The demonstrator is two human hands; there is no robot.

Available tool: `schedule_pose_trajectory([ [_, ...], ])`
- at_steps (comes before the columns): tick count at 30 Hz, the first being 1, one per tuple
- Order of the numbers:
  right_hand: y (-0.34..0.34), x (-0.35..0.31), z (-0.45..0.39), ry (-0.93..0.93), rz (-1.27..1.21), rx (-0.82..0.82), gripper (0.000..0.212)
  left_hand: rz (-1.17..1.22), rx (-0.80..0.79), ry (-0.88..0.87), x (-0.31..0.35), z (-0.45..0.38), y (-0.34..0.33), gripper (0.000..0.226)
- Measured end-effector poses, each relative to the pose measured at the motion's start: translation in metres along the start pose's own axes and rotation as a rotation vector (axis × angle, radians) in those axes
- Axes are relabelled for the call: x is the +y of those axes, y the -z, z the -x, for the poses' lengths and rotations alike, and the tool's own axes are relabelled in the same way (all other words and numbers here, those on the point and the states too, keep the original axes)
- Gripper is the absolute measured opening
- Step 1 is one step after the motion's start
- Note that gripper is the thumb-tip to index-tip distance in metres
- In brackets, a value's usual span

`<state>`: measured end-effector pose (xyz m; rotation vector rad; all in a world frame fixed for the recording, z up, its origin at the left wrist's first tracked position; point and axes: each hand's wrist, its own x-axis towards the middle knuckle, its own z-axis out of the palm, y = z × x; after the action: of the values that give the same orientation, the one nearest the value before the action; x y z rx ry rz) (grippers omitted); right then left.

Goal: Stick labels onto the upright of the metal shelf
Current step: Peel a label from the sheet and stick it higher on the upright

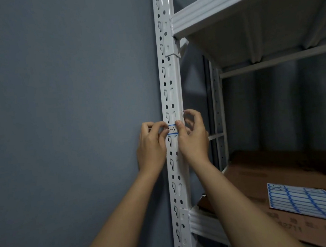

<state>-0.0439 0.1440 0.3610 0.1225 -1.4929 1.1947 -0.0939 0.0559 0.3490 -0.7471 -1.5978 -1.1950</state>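
A white perforated metal upright (169, 74) runs top to bottom through the middle of the view. Across it at hand height lies a white label (172, 129) with blue edges and dark handwriting. My left hand (152, 143) pinches the label's left end between thumb and curled forefinger. My right hand (193, 136) has its thumb on the label's right end, with its fingers curled round the upright's right edge. The ends of the label are hidden under my thumbs.
A sheet of blue-bordered labels (304, 200) lies on flattened brown cardboard (259, 174) on the lower shelf at the right. A white shelf board (246, 3) juts out above. A grey wall (69, 111) fills the left.
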Motion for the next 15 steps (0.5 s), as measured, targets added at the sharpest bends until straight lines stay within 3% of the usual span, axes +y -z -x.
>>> schedule_pose_trajectory([
  [8,0.0005,-0.0045,0.0021,-0.012,0.032,-0.006,0.026,-0.038,-0.072,0.026,0.0031,-0.0052,0.0068,0.002],
  [15,0.003,-0.0096,0.0041,-0.017,0.096,-0.036,0.024,-0.058,0.014,-0.008,0.0016,-0.0014,0.0098,0.013],
])
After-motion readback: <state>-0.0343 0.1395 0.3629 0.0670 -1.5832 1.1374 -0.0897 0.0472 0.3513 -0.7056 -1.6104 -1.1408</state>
